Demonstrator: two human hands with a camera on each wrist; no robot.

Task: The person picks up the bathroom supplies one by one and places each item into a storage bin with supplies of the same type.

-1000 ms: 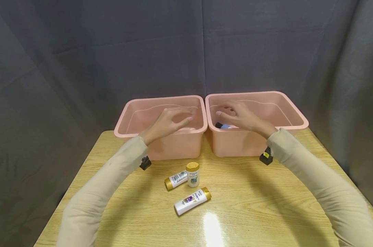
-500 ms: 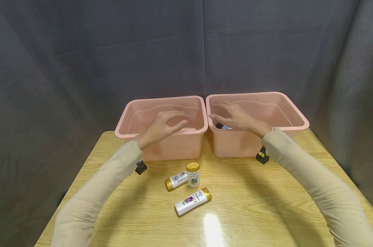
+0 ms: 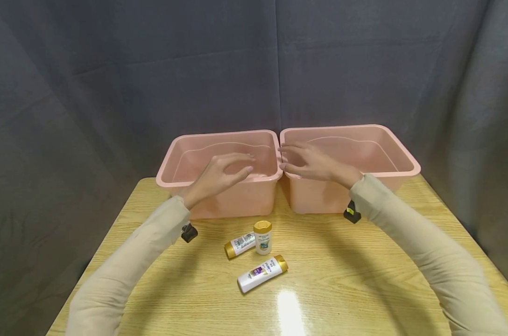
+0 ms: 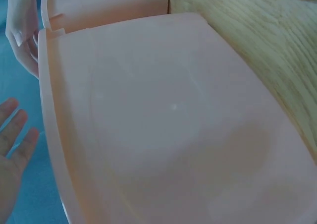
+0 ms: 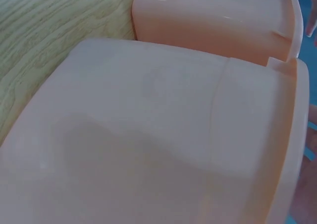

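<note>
Two pink plastic bins stand side by side at the back of the wooden table (image 3: 363,280). My left hand (image 3: 224,171) hovers open over the front rim of the left bin (image 3: 186,154) and holds nothing. Over the near left corner of the right bin (image 3: 388,154) my right hand (image 3: 306,161) is spread flat, also holding nothing. In the left wrist view the left bin's outer wall (image 4: 163,125) fills the frame, with my straight fingers (image 4: 12,135) at the left edge. The right wrist view shows the right bin's wall (image 5: 148,135) up close.
Three small white bottles with gold caps are on the table in front of the bins: one upright (image 3: 263,237), one lying beside it (image 3: 239,244), one lying nearer me (image 3: 262,273). A dark grey curtain (image 3: 153,70) closes off the back and sides.
Both hands have drawn back towards me over the bins' front rims. The right hand slid left and now covers the dark-capped bottle seen earlier in the right bin.
</note>
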